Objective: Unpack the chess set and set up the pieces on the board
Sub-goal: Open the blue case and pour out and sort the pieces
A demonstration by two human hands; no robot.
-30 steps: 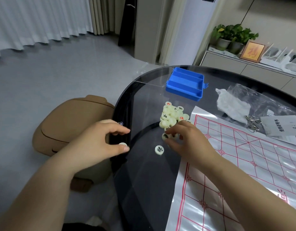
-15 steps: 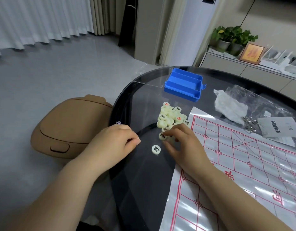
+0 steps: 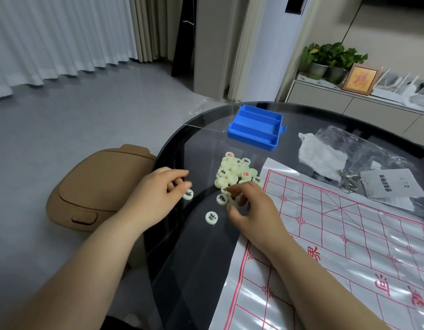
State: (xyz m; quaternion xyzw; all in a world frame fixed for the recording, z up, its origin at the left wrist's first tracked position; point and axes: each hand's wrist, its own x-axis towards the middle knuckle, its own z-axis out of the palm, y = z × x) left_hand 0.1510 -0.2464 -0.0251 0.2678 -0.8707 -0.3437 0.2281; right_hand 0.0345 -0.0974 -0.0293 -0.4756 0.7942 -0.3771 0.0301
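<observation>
Presently, the chess pieces [image 3: 232, 172] are found heaped on the dark glass worktop [image 3: 182, 270], just beside the left edge of the red-lined board sheet [image 3: 349, 234] and apart from the blue tray [image 3: 255, 127] at the far rim. The right hand [image 3: 251, 208] is laid at the near end of the heap, and a pale disc [image 3: 230, 204] is pinched between its thumb and curled fingertips. The left hand [image 3: 156, 194] is held left of the heap with fingers curled. A black-marked piece [image 3: 188, 194] is touched by its thumb tip, but whether it is gripped cannot be told. A second piece [image 3: 222, 198] is seen lying flat just beside the right fingers, and a third piece [image 3: 211, 217] nearer, between the two hands. Beyond the sheet, a clear bag [image 3: 373, 151], a white wad [image 3: 318, 156], metal rings [image 3: 347, 182] and a leaflet [image 3: 392, 184] are gathered.
</observation>
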